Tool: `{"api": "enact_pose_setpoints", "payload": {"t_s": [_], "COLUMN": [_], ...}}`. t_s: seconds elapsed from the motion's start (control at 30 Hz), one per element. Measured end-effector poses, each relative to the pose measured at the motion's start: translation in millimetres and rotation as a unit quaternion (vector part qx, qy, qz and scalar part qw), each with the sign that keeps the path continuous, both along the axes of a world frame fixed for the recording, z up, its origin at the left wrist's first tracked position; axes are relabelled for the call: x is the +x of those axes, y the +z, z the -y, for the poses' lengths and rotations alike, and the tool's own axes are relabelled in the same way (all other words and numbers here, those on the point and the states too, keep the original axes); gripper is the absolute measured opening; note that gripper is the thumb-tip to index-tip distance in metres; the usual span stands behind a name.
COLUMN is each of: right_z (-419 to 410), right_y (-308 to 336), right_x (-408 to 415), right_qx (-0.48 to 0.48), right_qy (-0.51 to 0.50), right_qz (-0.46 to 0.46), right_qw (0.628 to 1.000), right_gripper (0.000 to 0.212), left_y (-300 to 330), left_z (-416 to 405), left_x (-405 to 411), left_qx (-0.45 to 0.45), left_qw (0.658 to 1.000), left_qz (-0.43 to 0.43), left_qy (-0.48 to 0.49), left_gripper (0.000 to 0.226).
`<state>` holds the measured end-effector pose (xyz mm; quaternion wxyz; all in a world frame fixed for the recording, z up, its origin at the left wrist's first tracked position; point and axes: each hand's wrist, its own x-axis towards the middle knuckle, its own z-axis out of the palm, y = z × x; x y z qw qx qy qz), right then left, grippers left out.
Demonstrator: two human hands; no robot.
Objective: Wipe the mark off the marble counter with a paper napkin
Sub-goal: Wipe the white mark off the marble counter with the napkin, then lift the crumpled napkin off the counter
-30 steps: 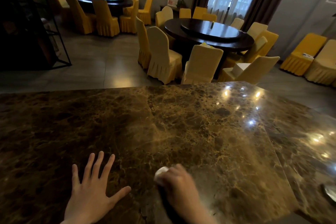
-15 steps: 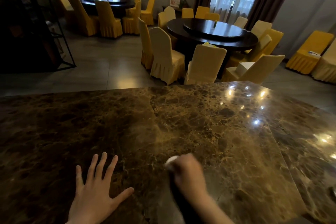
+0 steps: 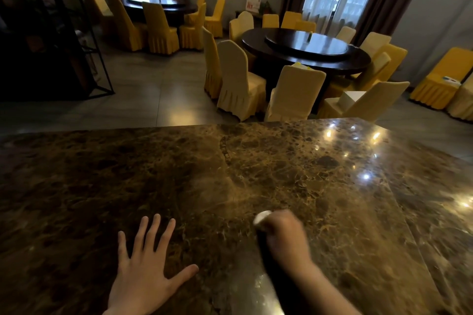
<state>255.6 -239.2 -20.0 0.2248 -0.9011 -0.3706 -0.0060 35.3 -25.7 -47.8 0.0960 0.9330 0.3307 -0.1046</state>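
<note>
The brown veined marble counter [image 3: 256,174] fills the lower half of the head view. My right hand [image 3: 284,234] is closed in a fist, blurred by motion, pressing a wadded white paper napkin [image 3: 261,217] onto the stone near the front middle. Only a small white edge of the napkin shows past my knuckles. My left hand [image 3: 146,271] lies flat on the counter to the left, fingers spread, holding nothing. No mark can be made out on the mottled surface; the spot under my fist is hidden.
A seam [image 3: 409,227] runs diagonally across the counter on the right. Beyond the far edge lie a tiled floor, a dark round dining table [image 3: 307,51] ringed by several yellow-covered chairs, and a black metal shelf frame [image 3: 84,41] at left.
My right hand with the napkin has slid across the counter to the right and a little away from me. My left hand stays flat in place.
</note>
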Motion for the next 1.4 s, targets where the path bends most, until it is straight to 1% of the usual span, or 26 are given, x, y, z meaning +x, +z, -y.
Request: {"api": "enact_pose_setpoints", "payload": {"t_s": [0.07, 0.1, 0.17, 0.23, 0.3, 0.33, 0.37, 0.4, 0.43, 0.47, 0.53, 0.63, 0.7, 0.73, 0.8, 0.87, 0.9, 0.93, 1.0, 1.03, 1.07, 1.13, 1.17, 1.23, 1.33, 1.4], "right_z": [19.1, 17.4, -7.8, -42.3, -62.3, -62.3, -55.9, -45.6, -33.7, -21.0, 6.9, 42.4, 57.9, 63.2, 73.8, 82.3, 84.8, 86.1, 85.7, 85.3, 84.9, 84.5, 85.6, 91.2, 102.7, 112.4], "right_y": [1.7, 2.1, -1.6, -6.5, -12.4, -13.0, -11.5, -9.0, -6.0, -4.5, -2.6, 0.9, 0.1, -0.9, 1.0, 7.9, 12.5, 19.4, 37.4, 45.5, 53.6, 68.1, 72.9, 77.9, 80.7, 77.1], "right_x": [34.9, 38.4, 17.2, -27.5, -68.3, -78.5, -78.6, -70.4, -58.6, -44.3, -9.0, 34.3, 43.8, 44.0, 39.8, 31.1, 26.0, 20.4, 6.7, -0.8, -8.7, -24.5, -33.5, -54.8, -85.9, -106.2], "right_qx": [0.033, 0.039, 0.042, 0.063, 0.064, 0.057, 0.046, 0.036, 0.018, 0.003, -0.012, -0.014, -0.003, 0.02, 0.098, 0.195, 0.247, 0.303, 0.384, 0.408, 0.425, 0.438, 0.435, 0.411, 0.341, 0.294], "right_qy": [-0.157, -0.201, -0.211, -0.138, -0.008, 0.066, 0.124, 0.158, 0.164, 0.148, 0.058, -0.097, -0.159, -0.182, -0.233, -0.283, -0.295, -0.3, -0.287, -0.268, -0.246, -0.203, -0.178, -0.122, -0.036, -0.004], "right_qz": [-0.021, -0.025, -0.023, -0.009, -0.003, 0.006, 0.015, 0.026, 0.034, 0.038, 0.054, 0.044, 0.029, 0.019, -0.024, -0.123, -0.196, -0.278, -0.438, -0.498, -0.541, -0.594, -0.611, -0.63, -0.629, -0.621], "right_qw": [0.987, 0.978, 0.976, 0.988, 0.998, 0.996, 0.991, 0.986, 0.986, 0.988, 0.997, 0.994, 0.987, 0.983, 0.967, 0.931, 0.902, 0.86, 0.76, 0.716, 0.683, 0.644, 0.637, 0.648, 0.698, 0.726], "right_gripper": [0.011, 0.015, 0.019, 0.018, 0.029, 0.036, 0.036, 0.03, 0.022, 0.016, 0.013, 0.019, 0.022, 0.024, 0.028, 0.031, 0.03, 0.028, 0.028, 0.031, 0.035, 0.043, 0.047, 0.05, 0.047, 0.041], "left_y": [0.8, 1.1, 1.0, 1.5, 2.9, 3.9, 4.8, 5.8, 7.1, 8.6, 10.7, 13.6, 15.2, 15.4, 15.0, 14.4, 13.0, 11.3, 7.6, 5.1, 2.7, -1.0, -2.2, -3.7, -4.4, -4.6], "left_z": [-1.9, -3.0, -1.7, -0.9, -1.0, -1.1, -0.5, 0.4, 0.4, 0.4, 1.5, 2.1, 2.2, 1.9, 2.1, 2.1, 1.4, 1.0, 0.3, -0.2, -0.8, -2.6, -3.0, -1.7, 0.1, -0.3], "left_x": [-0.9, -1.0, -0.3, -0.6, 0.3, 0.9, 1.4, 2.0, 2.6, 2.5, 2.2, 2.9, 3.6, 3.8, 4.5, 4.2, 3.7, 3.3, 1.8, 0.9, 0.0, -0.6, -0.8, -3.2, -3.6, -4.4], "left_qx": [0.001, -0.001, -0.005, 0.0, -0.003, -0.006, -0.009, -0.011, -0.012, -0.013, -0.016, -0.025, -0.027, -0.026, -0.024, -0.02, -0.016, -0.013, -0.013, -0.013, -0.011, -0.007, -0.004, 0.002, 0.01, 0.012], "left_qw": [1.0, 1.0, 1.0, 1.0, 1.0, 1.0, 1.0, 1.0, 1.0, 1.0, 1.0, 0.999, 0.999, 0.999, 0.999, 0.999, 1.0, 1.0, 1.0, 1.0, 1.0, 1.0, 1.0, 0.999, 0.999, 0.998], "left_qz": [0.002, 0.0, -0.004, -0.005, -0.016, -0.021, -0.024, -0.024, -0.022, -0.021, -0.026, -0.029, -0.033, -0.034, -0.033, -0.027, -0.022, -0.014, 0.001, 0.007, 0.012, 0.024, 0.03, 0.037, 0.05, 0.056], "left_qy": [-0.003, -0.003, -0.002, -0.003, -0.001, 0.001, 0.002, 0.003, 0.003, 0.004, 0.003, 0.002, 0.003, 0.004, 0.002, 0.001, 0.003, 0.004, 0.007, 0.008, 0.008, 0.009, 0.007, 0.004, 0.0, -0.001], "left_gripper": [0.119, 0.118, 0.118, 0.119, 0.12, 0.12, 0.121, 0.123, 0.125, 0.127, 0.129, 0.126, 0.125, 0.125, 0.127, 0.128, 0.127, 0.125, 0.122, 0.121, 0.12, 0.121, 0.123, 0.125, 0.122, 0.122]}}
